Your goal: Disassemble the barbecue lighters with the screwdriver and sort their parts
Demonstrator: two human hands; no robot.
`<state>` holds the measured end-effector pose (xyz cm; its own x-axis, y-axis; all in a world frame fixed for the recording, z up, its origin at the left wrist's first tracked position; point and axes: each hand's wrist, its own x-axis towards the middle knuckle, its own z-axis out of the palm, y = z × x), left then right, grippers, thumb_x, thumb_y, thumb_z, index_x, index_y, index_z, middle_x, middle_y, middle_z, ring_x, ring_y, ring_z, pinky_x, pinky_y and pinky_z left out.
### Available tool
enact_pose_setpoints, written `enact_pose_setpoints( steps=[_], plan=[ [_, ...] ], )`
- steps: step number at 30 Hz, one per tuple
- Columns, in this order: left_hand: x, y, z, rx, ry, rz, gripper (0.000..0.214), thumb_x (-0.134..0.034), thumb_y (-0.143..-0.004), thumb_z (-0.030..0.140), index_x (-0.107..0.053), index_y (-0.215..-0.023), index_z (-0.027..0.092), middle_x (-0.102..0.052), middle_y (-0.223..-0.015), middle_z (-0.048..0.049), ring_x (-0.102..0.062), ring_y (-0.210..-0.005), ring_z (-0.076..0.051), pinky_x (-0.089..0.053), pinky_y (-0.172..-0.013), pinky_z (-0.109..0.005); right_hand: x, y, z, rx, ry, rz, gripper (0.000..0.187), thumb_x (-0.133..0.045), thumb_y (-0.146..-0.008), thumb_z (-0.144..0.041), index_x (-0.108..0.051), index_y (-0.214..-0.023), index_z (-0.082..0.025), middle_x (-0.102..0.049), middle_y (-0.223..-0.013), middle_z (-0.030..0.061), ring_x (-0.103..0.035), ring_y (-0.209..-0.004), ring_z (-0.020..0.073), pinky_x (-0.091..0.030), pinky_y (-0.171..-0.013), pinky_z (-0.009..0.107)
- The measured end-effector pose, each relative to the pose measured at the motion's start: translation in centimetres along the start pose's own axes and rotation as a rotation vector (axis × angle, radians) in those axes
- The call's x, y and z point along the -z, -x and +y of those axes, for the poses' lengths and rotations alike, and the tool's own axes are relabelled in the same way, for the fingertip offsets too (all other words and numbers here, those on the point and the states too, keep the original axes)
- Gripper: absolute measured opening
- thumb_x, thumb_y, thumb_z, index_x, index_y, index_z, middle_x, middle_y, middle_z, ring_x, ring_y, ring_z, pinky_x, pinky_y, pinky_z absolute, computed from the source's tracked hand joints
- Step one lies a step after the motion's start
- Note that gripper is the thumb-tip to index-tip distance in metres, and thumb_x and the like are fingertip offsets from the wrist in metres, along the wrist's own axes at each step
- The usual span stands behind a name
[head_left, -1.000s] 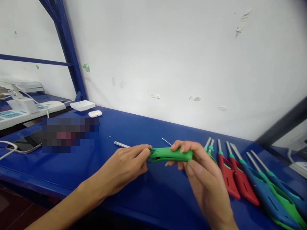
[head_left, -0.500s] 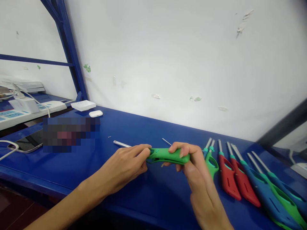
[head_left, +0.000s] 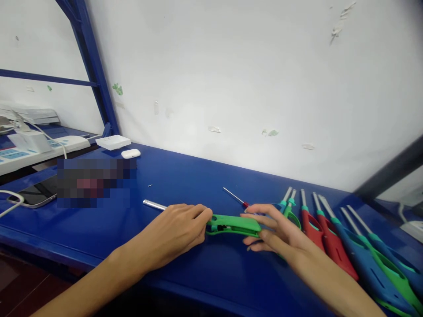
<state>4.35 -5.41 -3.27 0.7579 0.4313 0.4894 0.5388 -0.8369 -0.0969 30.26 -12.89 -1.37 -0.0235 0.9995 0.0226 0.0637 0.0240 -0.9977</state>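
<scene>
A green gas lighter (head_left: 239, 223) lies crosswise over the table, its metal tube pointing left. Its casing has a gap along the near side, with small inner parts showing. My left hand (head_left: 180, 226) is closed around the front of the lighter and covers that part. At the other end, my right hand (head_left: 286, 233) has its thumb and fingers loosely about the butt of the casing. Just beyond the right fingers lies a screwdriver (head_left: 236, 197) with a thin shaft and a red part at the handle. A tiny screw (head_left: 150, 185) rests on the table, left of the tube.
Several red lighters (head_left: 340, 248), blue lighters (head_left: 366, 264) and green lighters lie in a row at the right on the blue table (head_left: 185, 167). A phone (head_left: 39, 193), a white earbud case (head_left: 131, 153), a white box (head_left: 113, 141) and a power strip (head_left: 72, 144) are at the left.
The lighter has come down slightly toward the table, and its side gap shows more. My right hand has loosened and spread its fingers, uncovering the screwdriver's red part.
</scene>
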Motion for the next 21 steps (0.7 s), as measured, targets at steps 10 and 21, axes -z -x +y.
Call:
enact_pose_setpoints(
  steps=[10,21],
  plan=[
    [0.2,0.1,-0.1,0.087,0.117,-0.019,0.013,-0.048,-0.104,0.013,-0.058,-0.105,0.022,-0.077,-0.089,-0.001,-0.075,-0.071,-0.024,-0.05,-0.064,-0.032,0.8,-0.1,-0.5,-0.294,0.171,-0.2,0.058,-0.073,-0.089,-0.059,-0.053,-0.135,-0.031,-0.071,-0.11,0.0025,-0.075,-0.102,0.0217,-0.056,-0.103,0.04],
    [1.5,-0.2,-1.0,0.458,0.338,0.16,0.01,-0.053,-0.106,0.025,-0.062,-0.109,0.024,-0.079,-0.084,0.0056,-0.067,-0.059,-0.013,-0.041,-0.055,-0.024,0.0,0.5,-0.9,-0.275,0.452,-0.145,0.052,-0.057,-0.092,-0.057,-0.049,-0.134,-0.027,-0.062,-0.091,0.0011,-0.064,-0.076,0.0191,-0.053,-0.072,0.034]
  ],
)
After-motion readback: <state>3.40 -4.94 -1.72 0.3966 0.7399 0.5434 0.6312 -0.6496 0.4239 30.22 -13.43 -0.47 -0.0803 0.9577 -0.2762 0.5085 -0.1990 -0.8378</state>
